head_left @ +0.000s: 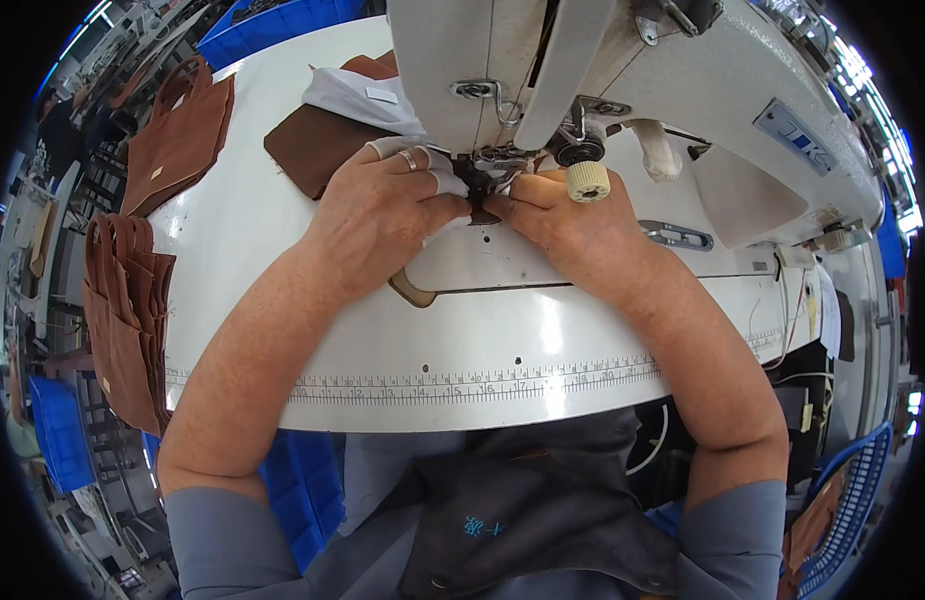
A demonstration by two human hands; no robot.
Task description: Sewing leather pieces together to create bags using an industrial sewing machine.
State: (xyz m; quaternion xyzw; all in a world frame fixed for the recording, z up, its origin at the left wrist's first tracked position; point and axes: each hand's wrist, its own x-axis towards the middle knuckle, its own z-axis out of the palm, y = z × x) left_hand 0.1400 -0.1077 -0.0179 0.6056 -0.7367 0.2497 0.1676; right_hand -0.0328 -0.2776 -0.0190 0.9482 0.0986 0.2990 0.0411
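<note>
At twelve o'clock in the head view stands the machine [444,50]. Left hand [382,215] at eleven, right hand [574,225] at two: fingers [442,208] bent inward, whether pinching cannot be told. The brown piece [317,150] lies at half past ten.

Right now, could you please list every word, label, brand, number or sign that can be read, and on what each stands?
Described only, without copying:
Nameplate on the sewing machine: large letters, readable.
Ruler strip along the table edge: many numbers readable, finest marks not.
Dark apron: blue characters.
Pale plate on the brown handbag: too small to read.
White tag on white cloth: nothing legible.
</note>
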